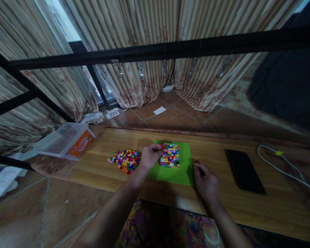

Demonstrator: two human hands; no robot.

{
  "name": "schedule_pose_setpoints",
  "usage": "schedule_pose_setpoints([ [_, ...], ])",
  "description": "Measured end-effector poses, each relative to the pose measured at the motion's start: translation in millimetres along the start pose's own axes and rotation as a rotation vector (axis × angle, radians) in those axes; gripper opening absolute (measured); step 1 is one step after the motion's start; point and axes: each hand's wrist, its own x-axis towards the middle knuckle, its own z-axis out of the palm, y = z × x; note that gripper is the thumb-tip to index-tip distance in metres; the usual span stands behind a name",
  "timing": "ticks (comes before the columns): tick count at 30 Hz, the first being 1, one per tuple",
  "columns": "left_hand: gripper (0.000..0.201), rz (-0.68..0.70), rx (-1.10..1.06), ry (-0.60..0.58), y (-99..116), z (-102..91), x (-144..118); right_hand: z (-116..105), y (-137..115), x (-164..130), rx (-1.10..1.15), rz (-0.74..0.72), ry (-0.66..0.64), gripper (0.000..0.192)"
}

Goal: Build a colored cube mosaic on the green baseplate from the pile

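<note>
A green studded baseplate [185, 172] lies on the wooden table before me. On its upper middle, colourful toy bricks [170, 155] are packed into a many-coloured block. My left hand [150, 156] reaches over the plate's left part, thumb and fingertips pinched at the block's left edge; whatever is between them is too small to make out. Beside the plate's right edge rests my right hand [207, 182], its fingers curled in. Whether it holds anything is hidden. Left of the plate spreads a pile of loose small bricks [126, 159], close to my left hand.
A black phone-like slab [244, 171] lies on the table [98, 172] at right, with a white cable [268, 162] beyond it. A clear plastic box [59, 141] with an orange label stands at the left end. A black metal bar [155, 51] crosses above, before striped curtains.
</note>
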Motion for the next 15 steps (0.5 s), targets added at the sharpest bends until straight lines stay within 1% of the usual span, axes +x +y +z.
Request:
schedule_pose_setpoints([
  [5, 0.02, -0.051, -0.073, 0.025, -2.5, -0.7, -0.7, -0.2, 0.1, 0.3, -0.002, -0.007, 0.008, 0.04],
  [10, 0.018, -0.129, -0.119, 0.025, -4.0, 2.6, 3.2, -0.7, -0.7, -0.2, 0.005, 0.013, 0.0, 0.037],
  [15, 0.016, -0.135, -0.088, 0.035, -5.7, 5.8, 7.1, -0.9, -1.4, -0.4, 0.022, 0.005, -0.002, 0.036],
])
